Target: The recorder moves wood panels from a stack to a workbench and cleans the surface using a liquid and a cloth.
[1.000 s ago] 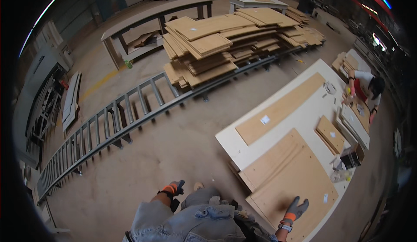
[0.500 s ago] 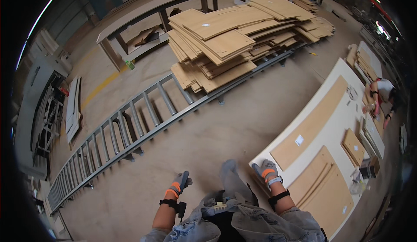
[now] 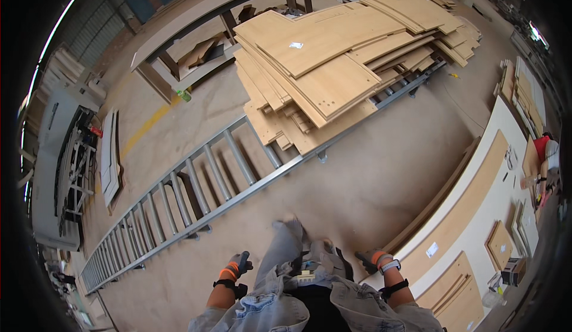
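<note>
Workshop floor: right hand [image 3: 373, 257] rests unclenched on the table [image 3: 476, 228] edge beside the long panel [image 3: 471, 204]; left hand [image 3: 238, 265] hangs empty; a two-handed lift is advisable.

The grey-and-orange gloved left hand [image 3: 238, 265] hangs low beside the hip, fingers loosely curled; the matching gloved right hand [image 3: 373, 258] reaches forward, empty.

Right hand [image 3: 374, 259]: fingers blurred, grip not discernible. Left hand [image 3: 237, 266]: fingers curled, contents indistinct. Lower edge cuts both forearms. Co-worker [image 3: 547, 164] at right rim is partly cropped and too small to assess.
</note>
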